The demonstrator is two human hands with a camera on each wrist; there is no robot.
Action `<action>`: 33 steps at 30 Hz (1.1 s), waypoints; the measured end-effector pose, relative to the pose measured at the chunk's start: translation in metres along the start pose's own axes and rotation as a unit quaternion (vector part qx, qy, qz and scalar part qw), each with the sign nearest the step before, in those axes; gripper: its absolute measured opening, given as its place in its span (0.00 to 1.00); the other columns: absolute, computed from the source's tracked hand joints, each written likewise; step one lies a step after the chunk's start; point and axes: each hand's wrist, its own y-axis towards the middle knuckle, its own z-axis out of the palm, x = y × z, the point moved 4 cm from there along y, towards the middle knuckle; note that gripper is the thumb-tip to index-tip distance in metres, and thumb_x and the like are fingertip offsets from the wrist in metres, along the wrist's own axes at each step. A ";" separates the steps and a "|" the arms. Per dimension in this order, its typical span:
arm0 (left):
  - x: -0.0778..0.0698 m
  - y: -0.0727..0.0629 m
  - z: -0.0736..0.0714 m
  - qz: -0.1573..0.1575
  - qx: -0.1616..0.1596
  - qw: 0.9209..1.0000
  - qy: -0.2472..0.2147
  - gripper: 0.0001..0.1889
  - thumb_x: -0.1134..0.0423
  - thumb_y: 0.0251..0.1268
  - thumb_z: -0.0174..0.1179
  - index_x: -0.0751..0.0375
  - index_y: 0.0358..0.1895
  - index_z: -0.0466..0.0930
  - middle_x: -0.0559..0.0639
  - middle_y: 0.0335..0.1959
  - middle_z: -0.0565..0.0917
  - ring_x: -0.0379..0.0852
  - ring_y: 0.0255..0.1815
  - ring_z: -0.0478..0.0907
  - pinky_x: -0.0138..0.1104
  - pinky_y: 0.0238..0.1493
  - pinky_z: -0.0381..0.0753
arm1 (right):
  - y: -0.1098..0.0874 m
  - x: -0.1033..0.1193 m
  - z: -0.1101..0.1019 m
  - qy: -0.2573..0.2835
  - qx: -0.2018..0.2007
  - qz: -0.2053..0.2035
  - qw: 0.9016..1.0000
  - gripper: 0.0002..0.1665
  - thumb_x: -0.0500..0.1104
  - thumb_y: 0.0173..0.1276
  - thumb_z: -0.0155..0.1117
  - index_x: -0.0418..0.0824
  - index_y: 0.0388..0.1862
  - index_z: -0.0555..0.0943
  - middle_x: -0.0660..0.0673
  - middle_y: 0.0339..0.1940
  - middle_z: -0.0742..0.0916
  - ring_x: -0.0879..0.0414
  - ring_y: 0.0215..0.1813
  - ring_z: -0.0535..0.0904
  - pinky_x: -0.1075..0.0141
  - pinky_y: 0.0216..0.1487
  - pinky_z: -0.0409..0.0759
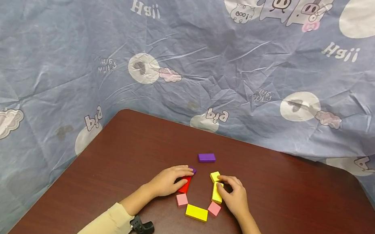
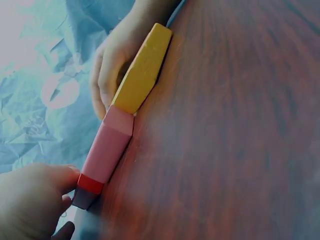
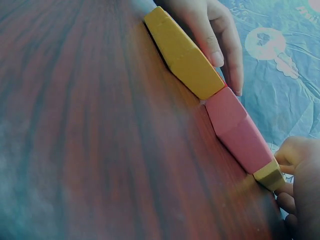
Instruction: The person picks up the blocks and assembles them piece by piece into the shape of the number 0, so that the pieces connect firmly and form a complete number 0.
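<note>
In the head view, several coloured blocks form a ring on the table. My left hand (image 1: 166, 180) is on its left side, fingertips over a small purple block (image 1: 193, 170) that they partly cover. Its thumb touches the red block (image 1: 185, 185). On the right side, my right hand (image 1: 236, 196) touches a small yellow block (image 1: 214, 176) with its fingertips. The right thumb rests on a longer yellow block (image 1: 217, 194). Nearer me lie a left pink block (image 1: 181, 200), a right pink block (image 1: 214, 208) and a front yellow block (image 1: 196, 213).
A longer purple block (image 1: 206, 157) lies at the far side of the ring. The dark red-brown table (image 1: 303, 225) reaches back to a blue patterned cloth (image 1: 190, 52), which hangs behind and to the left. Black straps are on both wrists.
</note>
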 end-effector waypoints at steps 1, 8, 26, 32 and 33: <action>0.000 -0.001 0.001 0.003 -0.004 1.000 -0.001 0.18 0.62 0.71 0.56 0.60 0.62 0.78 0.50 0.64 0.76 0.48 0.70 0.66 0.42 0.69 0.64 | 0.000 0.000 0.000 0.001 0.000 0.001 1.000 0.14 0.36 0.58 0.72 0.42 0.45 0.87 0.50 0.41 0.86 0.54 0.43 0.78 0.60 0.46 0.76; 0.009 -0.004 0.007 0.002 -0.035 0.998 -0.052 0.17 0.63 0.70 0.57 0.60 0.60 0.79 0.49 0.63 0.77 0.47 0.69 0.67 0.43 0.68 0.66 | -0.001 0.000 0.000 -0.005 0.001 -0.005 1.000 0.14 0.36 0.59 0.71 0.42 0.45 0.87 0.50 0.40 0.86 0.53 0.43 0.78 0.58 0.45 0.76; 0.012 -0.005 0.007 -0.008 -0.045 0.996 -0.074 0.16 0.64 0.69 0.58 0.60 0.58 0.81 0.47 0.62 0.78 0.47 0.69 0.68 0.42 0.68 0.66 | 0.035 0.013 -0.001 0.010 0.060 0.025 0.998 0.16 0.37 0.63 0.69 0.34 0.50 0.83 0.43 0.41 0.84 0.50 0.40 0.79 0.59 0.40 0.79; 0.011 -0.004 0.007 -0.007 -0.046 0.995 -0.085 0.16 0.64 0.69 0.58 0.60 0.58 0.81 0.48 0.61 0.78 0.47 0.68 0.68 0.42 0.67 0.66 | 0.066 0.019 0.009 -0.010 0.100 0.029 0.995 0.19 0.39 0.64 0.68 0.35 0.54 0.82 0.40 0.47 0.83 0.44 0.48 0.79 0.49 0.50 0.78; 0.011 -0.004 0.007 -0.008 -0.045 0.995 -0.086 0.16 0.64 0.69 0.58 0.60 0.58 0.81 0.48 0.62 0.78 0.47 0.68 0.68 0.42 0.68 0.66 | 0.071 0.019 0.012 -0.020 0.109 0.025 0.994 0.20 0.40 0.64 0.68 0.35 0.54 0.82 0.40 0.48 0.83 0.43 0.50 0.79 0.47 0.52 0.77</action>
